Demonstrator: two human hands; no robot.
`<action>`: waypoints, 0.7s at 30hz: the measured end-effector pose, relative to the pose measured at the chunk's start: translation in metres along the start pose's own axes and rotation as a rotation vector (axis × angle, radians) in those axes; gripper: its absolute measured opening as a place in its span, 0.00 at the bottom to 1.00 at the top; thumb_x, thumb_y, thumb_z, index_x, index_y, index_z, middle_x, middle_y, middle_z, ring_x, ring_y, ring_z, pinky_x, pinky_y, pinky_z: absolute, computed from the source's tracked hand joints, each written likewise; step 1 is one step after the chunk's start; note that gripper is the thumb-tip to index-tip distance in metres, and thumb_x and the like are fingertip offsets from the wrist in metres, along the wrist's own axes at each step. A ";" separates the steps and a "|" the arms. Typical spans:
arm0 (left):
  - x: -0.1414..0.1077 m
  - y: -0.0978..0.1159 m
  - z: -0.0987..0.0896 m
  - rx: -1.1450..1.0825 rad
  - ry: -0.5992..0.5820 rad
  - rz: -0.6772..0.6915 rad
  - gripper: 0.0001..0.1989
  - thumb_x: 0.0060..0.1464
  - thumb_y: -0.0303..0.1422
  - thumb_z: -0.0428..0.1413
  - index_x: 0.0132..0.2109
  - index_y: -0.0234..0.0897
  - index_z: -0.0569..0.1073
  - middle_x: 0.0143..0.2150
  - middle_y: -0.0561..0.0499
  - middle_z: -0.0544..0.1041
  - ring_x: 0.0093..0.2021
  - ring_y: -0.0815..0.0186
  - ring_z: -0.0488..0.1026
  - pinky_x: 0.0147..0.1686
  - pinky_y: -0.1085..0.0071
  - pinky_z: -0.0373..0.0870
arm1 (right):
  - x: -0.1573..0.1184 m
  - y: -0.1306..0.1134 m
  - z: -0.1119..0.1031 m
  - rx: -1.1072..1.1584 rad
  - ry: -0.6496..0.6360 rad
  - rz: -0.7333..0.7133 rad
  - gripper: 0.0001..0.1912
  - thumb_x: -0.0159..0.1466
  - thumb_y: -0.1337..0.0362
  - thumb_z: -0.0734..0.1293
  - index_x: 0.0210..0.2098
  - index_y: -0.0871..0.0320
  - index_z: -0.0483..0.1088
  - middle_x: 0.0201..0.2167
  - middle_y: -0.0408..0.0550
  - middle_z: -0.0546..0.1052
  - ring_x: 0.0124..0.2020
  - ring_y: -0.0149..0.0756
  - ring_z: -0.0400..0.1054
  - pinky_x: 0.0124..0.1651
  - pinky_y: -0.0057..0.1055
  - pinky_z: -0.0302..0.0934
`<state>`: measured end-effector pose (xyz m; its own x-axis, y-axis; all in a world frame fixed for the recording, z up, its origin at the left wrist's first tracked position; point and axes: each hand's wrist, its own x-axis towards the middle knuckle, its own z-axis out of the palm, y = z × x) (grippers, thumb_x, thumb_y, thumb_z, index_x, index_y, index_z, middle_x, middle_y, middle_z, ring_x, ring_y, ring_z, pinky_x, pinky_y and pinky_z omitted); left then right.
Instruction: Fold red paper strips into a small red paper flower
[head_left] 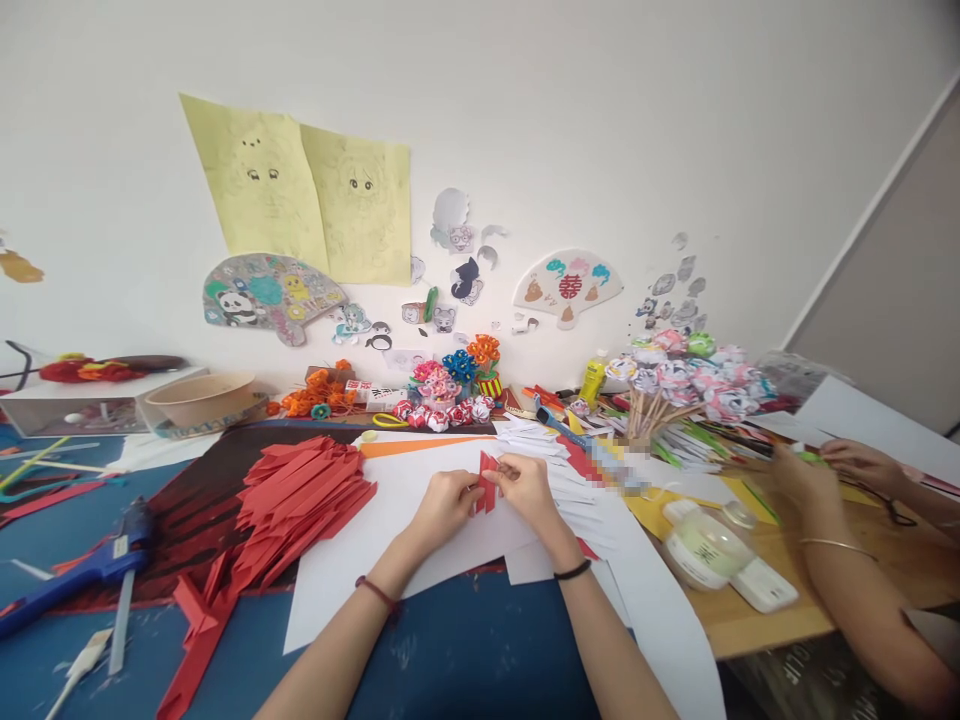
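Pinching a small folded red paper piece between their fingertips, the left hand and right hand held it above the white sheet. Folding or creasing seemed under way; the next move seemed to call for even finger pressure. A red paper pile lay left of the sheet.

You face a plain white wall, lit softly and evenly. On it, to your left, hang two yellow sheets with pencil-drawn faces, above a grey fan-shaped panel showing a panda. Small cut-out stickers dot the wall's middle, beside a white fan-shaped panel bearing a red character. At your far right, a slanting pale strip borders a greyish surface. Below, your table is blue, with a wooden tabletop to the right.
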<state>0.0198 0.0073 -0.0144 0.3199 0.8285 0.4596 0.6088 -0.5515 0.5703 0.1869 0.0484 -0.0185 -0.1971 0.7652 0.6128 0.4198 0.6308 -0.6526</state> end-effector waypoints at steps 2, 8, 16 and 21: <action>0.000 0.000 0.001 -0.010 0.006 0.000 0.11 0.55 0.26 0.49 0.27 0.36 0.71 0.24 0.53 0.73 0.26 0.69 0.68 0.31 0.75 0.58 | 0.000 0.000 0.000 -0.001 0.003 0.002 0.20 0.58 0.56 0.69 0.16 0.57 0.60 0.13 0.39 0.64 0.18 0.29 0.56 0.24 0.26 0.51; -0.001 0.001 0.006 -0.015 0.046 -0.017 0.11 0.54 0.24 0.48 0.25 0.36 0.69 0.23 0.54 0.72 0.25 0.71 0.66 0.30 0.76 0.57 | 0.000 -0.003 -0.002 -0.043 0.012 0.004 0.23 0.59 0.56 0.68 0.15 0.57 0.57 0.11 0.38 0.62 0.17 0.28 0.55 0.24 0.26 0.50; 0.001 0.003 0.011 0.001 0.083 -0.038 0.11 0.56 0.26 0.49 0.27 0.36 0.70 0.24 0.54 0.72 0.25 0.71 0.66 0.30 0.75 0.56 | 0.001 0.002 0.000 0.056 0.015 0.109 0.22 0.57 0.53 0.68 0.16 0.56 0.58 0.11 0.38 0.65 0.14 0.30 0.61 0.22 0.26 0.53; 0.001 0.001 0.010 0.015 0.109 -0.062 0.11 0.56 0.27 0.49 0.27 0.35 0.70 0.23 0.53 0.72 0.24 0.70 0.65 0.29 0.75 0.56 | 0.001 0.002 0.000 0.066 0.027 0.146 0.22 0.57 0.53 0.69 0.15 0.56 0.58 0.11 0.38 0.64 0.14 0.30 0.61 0.21 0.27 0.53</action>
<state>0.0281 0.0082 -0.0201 0.2015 0.8449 0.4955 0.6362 -0.4975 0.5897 0.1875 0.0504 -0.0186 -0.1136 0.8463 0.5205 0.3829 0.5207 -0.7630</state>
